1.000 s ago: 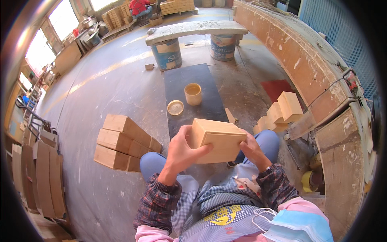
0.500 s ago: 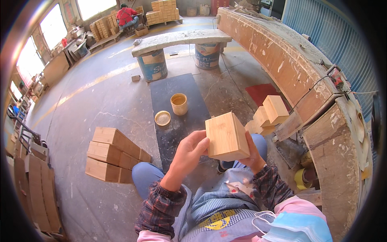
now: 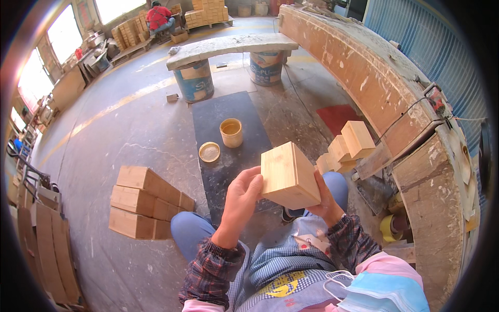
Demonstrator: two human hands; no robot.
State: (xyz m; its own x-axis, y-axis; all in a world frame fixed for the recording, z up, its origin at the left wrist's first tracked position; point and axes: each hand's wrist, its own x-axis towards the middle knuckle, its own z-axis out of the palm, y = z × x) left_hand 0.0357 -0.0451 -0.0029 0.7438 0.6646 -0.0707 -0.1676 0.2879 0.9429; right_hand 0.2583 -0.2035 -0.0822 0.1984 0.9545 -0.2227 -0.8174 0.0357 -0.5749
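Note:
A pale wooden box (image 3: 286, 174) with smooth bamboo-like grain is held up in front of me, above my knees. My left hand (image 3: 243, 195) grips its left side, thumb and fingers closed on the edge. On the other side my right hand (image 3: 327, 200) supports it from the right and below; part of that hand is hidden behind the box. Beyond it, on a dark board (image 3: 228, 106) on the floor, stand a round yellowish tub (image 3: 231, 136) with an amber-brown inside and a small round dish or lid (image 3: 209, 152) holding something greyish.
Stacked wooden boxes (image 3: 143, 200) stand left of my knee, and more pale boxes (image 3: 357, 139) to the right. A slab bench (image 3: 234, 48) rests on blue buckets (image 3: 193, 82). A long wooden workbench (image 3: 358, 62) runs along the right. Far back, a person in red (image 3: 160, 20) sits near stacked boxes.
The box has turned in my hands, so its near right side face now shows wider. It has also shifted slightly to the left, with both hands still on it.

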